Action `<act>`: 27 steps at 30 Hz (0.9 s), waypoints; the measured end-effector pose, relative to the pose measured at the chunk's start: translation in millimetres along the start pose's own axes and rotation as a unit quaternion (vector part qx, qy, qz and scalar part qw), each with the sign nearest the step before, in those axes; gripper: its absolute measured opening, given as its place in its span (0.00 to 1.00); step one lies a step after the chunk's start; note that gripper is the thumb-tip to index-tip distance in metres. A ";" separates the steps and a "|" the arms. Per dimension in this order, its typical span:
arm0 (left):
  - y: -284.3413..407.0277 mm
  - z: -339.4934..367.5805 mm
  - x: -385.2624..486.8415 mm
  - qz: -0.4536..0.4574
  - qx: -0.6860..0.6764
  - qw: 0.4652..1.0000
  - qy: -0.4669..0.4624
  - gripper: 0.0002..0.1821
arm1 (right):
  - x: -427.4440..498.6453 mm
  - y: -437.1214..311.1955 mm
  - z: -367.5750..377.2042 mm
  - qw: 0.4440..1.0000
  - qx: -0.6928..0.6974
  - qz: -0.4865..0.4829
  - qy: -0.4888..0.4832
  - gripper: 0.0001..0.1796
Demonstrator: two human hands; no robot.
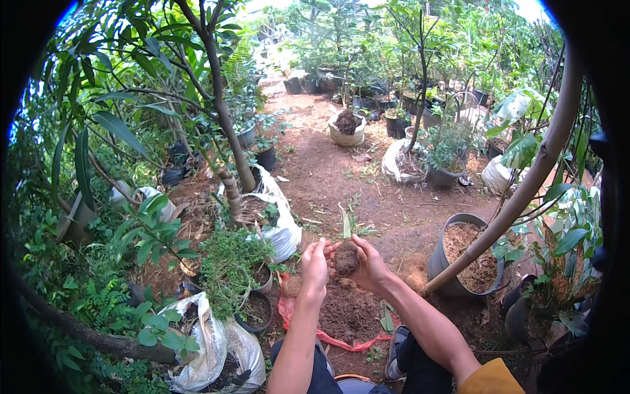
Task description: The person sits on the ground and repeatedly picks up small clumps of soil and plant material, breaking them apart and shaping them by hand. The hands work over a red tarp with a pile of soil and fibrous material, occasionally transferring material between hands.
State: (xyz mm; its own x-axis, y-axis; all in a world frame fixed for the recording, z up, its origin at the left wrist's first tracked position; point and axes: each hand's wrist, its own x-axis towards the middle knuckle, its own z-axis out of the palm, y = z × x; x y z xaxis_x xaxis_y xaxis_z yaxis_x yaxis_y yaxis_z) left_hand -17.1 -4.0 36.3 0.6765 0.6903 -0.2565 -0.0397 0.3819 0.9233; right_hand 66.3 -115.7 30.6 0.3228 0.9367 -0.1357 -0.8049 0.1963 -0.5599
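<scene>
In front of me, my right hand (370, 265) cradles a brown ball of soil and fiber (347, 259), its thumb near the top. A pale green leaf cutting (345, 222) stands upright out of the ball. My left hand (315, 266) is raised close against the ball's left side, fingers bent; whether it grips anything is hidden. Below both hands, dark loose soil (344, 310) lies on a red plastic sheet or sack (325, 339) on the ground. Tan coconut fiber (291, 285) rests at that sheet's left edge, and another fiber clump (412, 272) lies to the right.
A grey pot of brown shavings (465, 256) stands right, crossed by a slanting wooden pole (521, 197). White sacks (283, 221) holding plants and a small black pot (256, 310) line the left. Further off, a sack pot (347, 133) stands on the dirt path (315, 162).
</scene>
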 end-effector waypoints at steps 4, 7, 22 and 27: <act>3.3 -1.5 -0.4 -0.029 0.015 0.999 -0.005 0.15 | 2.7 5.9 -0.7 0.990 -0.121 -0.073 -0.012 0.19; 2.7 2.2 -2.1 0.006 0.010 1.000 -0.012 0.16 | 5.6 13.0 -3.1 0.967 -0.211 -0.141 0.018 0.21; -2.2 -4.3 -1.2 0.001 0.038 0.999 -0.018 0.19 | 5.0 17.1 -16.3 0.968 -0.227 -0.092 0.047 0.25; -6.8 -5.8 3.0 0.019 0.020 0.999 -0.035 0.20 | 7.9 20.6 -15.7 0.975 -0.189 -0.111 0.020 0.25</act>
State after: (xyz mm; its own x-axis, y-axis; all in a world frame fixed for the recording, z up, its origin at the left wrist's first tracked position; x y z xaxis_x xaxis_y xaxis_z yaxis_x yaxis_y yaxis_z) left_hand -19.1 -1.0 27.6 0.7244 0.6590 -0.2024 -0.0368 0.3303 0.9432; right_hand 60.1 -108.8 5.1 0.4937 0.8696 -0.0050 -0.4743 0.2645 -0.8397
